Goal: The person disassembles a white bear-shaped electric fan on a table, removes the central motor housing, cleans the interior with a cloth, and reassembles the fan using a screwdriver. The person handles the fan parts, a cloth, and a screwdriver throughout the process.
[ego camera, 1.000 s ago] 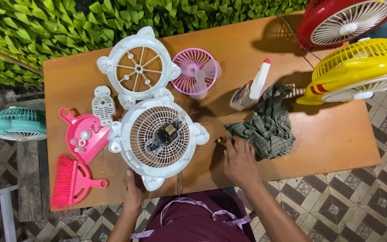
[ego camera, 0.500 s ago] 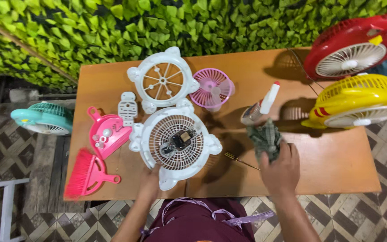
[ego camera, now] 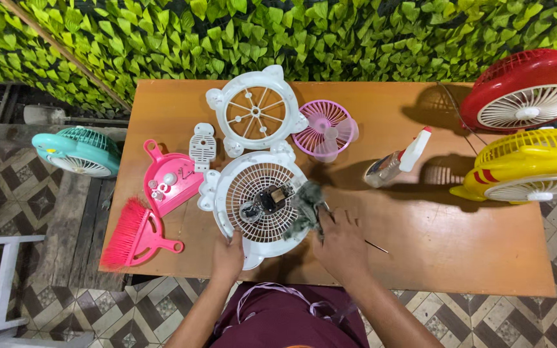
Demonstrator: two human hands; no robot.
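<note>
1. The grey-green cloth [ego camera: 305,207] has been carried over from beside the spray bottle and is now pressed onto the white fan housing [ego camera: 259,201] at its 3 o'clock edge.
2. The cloth is gripped by the right hand [ego camera: 342,243], fingers curled together around the bunched fabric.
3. The housing is steadied at its 6 o'clock rim by the left hand [ego camera: 228,256], fingers clamped on the white plastic.
4. A dark motor [ego camera: 267,198] is seen at the housing's centre, just beside the cloth.
5. The housing is placed near the front edge of the wooden surface [ego camera: 446,238], directly ahead of the person.
6. A white front grille [ego camera: 256,111] is laid at 12 o'clock of the housing, a pink fan blade [ego camera: 327,131] at 1 o'clock.
7. A spray bottle [ego camera: 398,158] is lying on its side at 2 o'clock.
8. A pink dustpan [ego camera: 169,177] holding small parts is set at 9 o'clock, with a pink brush [ego camera: 130,233] at 8 o'clock.
9. Red [ego camera: 527,90] and yellow [ego camera: 533,166] fans are seen at the surface's right end.
</note>
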